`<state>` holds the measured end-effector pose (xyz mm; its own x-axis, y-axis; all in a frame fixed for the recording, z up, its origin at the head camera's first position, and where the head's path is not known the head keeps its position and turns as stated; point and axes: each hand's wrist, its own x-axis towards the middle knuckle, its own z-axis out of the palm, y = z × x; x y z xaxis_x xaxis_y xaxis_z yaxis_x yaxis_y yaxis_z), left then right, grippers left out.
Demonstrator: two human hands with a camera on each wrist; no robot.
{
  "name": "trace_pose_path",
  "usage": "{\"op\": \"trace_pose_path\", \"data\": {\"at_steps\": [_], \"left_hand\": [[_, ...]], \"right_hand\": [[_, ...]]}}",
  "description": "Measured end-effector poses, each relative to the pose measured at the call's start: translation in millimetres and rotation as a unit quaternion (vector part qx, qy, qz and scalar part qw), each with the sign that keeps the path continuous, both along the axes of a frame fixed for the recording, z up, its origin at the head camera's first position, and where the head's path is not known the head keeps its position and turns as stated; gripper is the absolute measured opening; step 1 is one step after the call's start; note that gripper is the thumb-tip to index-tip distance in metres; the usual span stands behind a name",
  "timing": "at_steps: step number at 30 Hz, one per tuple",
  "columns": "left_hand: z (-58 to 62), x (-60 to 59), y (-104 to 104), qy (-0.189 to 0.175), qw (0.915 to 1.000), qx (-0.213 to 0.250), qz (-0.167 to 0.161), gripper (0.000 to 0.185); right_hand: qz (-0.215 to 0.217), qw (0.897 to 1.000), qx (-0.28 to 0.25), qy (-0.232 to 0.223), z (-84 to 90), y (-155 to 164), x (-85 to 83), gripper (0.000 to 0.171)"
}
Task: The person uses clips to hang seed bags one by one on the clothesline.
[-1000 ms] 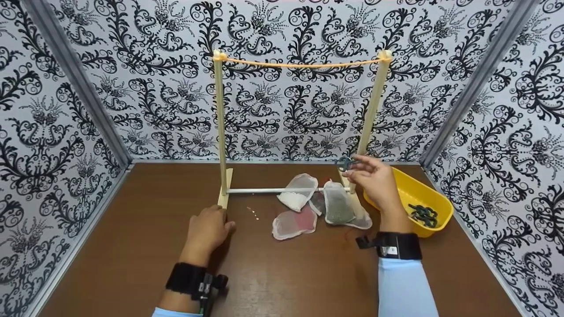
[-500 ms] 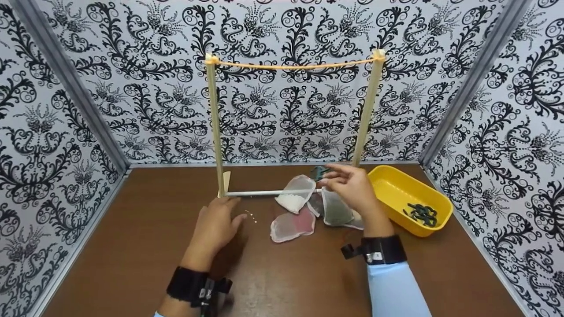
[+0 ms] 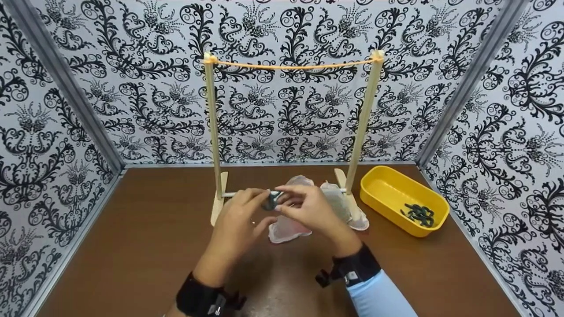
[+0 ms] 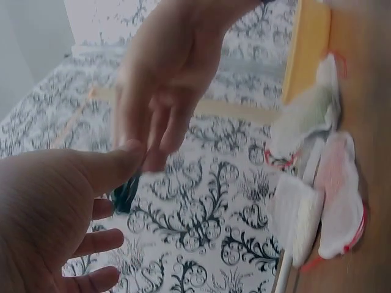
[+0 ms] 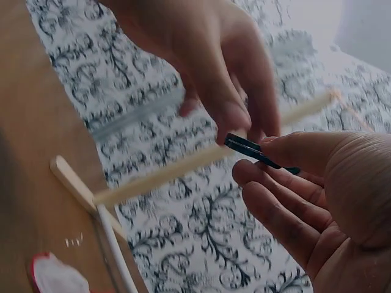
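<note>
Nearest, the left hand [image 3: 240, 220] and right hand [image 3: 308, 209] met fingertip to fingertip above the table [image 3: 154, 246], both pinching one dark clip [image 3: 271, 201] between them, its long axis running left-right; just beyond lay mesh bags [image 3: 286, 229] under the rack [image 3: 211, 132].

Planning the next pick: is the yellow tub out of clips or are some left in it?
Some are left. The yellow tub holds a small cluster of dark clips at its near right end; the rest of its floor is bare.
</note>
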<state>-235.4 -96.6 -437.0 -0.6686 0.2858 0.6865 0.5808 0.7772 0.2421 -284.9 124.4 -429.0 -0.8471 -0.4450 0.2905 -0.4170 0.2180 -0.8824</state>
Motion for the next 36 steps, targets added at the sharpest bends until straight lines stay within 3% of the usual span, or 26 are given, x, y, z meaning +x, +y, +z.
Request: {"op": "trace_pose_path", "data": {"at_steps": [4, 6, 9, 13, 18, 22, 26, 29, 33, 36], "left_hand": [[2.9, 4.0, 2.5, 0.072, 0.9971, -0.023, 0.011, 0.047], [3.5, 6.0, 2.8, 0.080, 0.9962, -0.026, 0.020, 0.045], [4.2, 9.4, 3.5, 0.059, 0.9979, -0.015, 0.023, 0.047], [6.6, 15.2, 5.9, 0.004, 0.9994, 0.035, 0.008, 0.044], [8.2, 21.0, 11.0, -0.052, 0.9905, 0.121, -0.038, 0.038], [7.2, 22.0, 14.4, -0.043, 0.9849, 0.154, -0.068, 0.034], [6.9, 23.7, 15.8, -0.042, 0.9794, 0.176, -0.090, 0.035], [8.6, 25.1, 15.6, -0.050, 0.9772, 0.183, -0.094, 0.038], [12.8, 26.1, 13.2, -0.035, 0.9825, 0.162, -0.084, 0.043], [16.6, 27.5, 9.7, -0.019, 0.9906, 0.120, -0.063, 0.049]], "right_hand": [[0.024, 1.000, 0.004, 0.004, 1.0, -6.2, 7.4, 0.047], [0.037, 0.999, 0.006, 0.008, 1.9, -7.0, 9.1, 0.049], [0.055, 0.998, -0.011, 0.002, 2.9, -7.2, 10.3, 0.047], [0.063, 0.996, -0.054, -0.030, 3.6, -8.9, 11.0, 0.038], [0.050, 0.996, -0.048, -0.054, 0.0, -12.5, 9.4, 0.032], [0.066, 0.994, -0.050, -0.069, -2.2, -12.2, 9.6, 0.033], [0.093, 0.988, -0.083, -0.093, -3.5, -9.0, 9.7, 0.035], [0.088, 0.986, -0.107, -0.097, -3.1, -5.9, 9.3, 0.034], [0.067, 0.987, -0.122, -0.086, -0.4, -2.1, 8.1, 0.030], [0.049, 0.988, -0.121, -0.078, 1.6, 0.4, 6.9, 0.028]]}}
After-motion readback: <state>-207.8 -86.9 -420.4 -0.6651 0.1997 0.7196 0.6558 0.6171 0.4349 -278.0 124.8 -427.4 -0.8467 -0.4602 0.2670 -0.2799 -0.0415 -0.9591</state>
